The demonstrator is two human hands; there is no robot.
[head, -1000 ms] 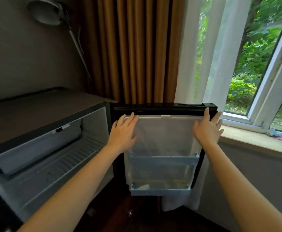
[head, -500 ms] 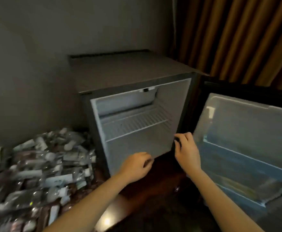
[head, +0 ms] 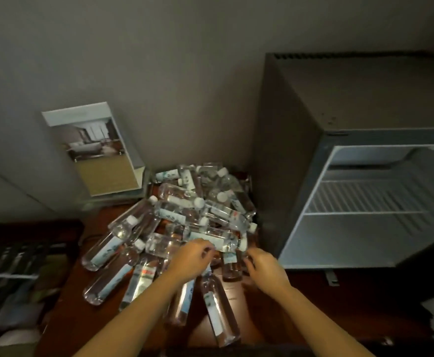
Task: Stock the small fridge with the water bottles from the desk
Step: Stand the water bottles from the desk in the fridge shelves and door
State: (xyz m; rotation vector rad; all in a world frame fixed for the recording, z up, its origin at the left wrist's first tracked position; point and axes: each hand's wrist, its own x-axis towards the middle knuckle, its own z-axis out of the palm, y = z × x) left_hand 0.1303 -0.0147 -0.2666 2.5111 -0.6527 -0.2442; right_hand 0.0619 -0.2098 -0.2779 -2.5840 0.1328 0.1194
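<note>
The bottles (head: 185, 215) lie heaped on the desk (head: 257, 313) just left of the open fridge (head: 360, 176). The left hand (head: 192, 256) and right hand (head: 265, 264) curl their fingers into the heap's near edge; whether either grips yet cannot be told. Taking loose top bottles first should keep the rest from rolling.

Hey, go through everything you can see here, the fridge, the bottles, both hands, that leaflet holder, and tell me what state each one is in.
Small fridge: open, wire shelf in place.
Water bottles: capped, lying heaped on the desk.
Left hand: fingers curled at the heap's near edge; grip unclear.
Right hand: curled beside a bottle; grip unclear.
Leaflet holder: standing by the wall, leaflet inside.
</note>
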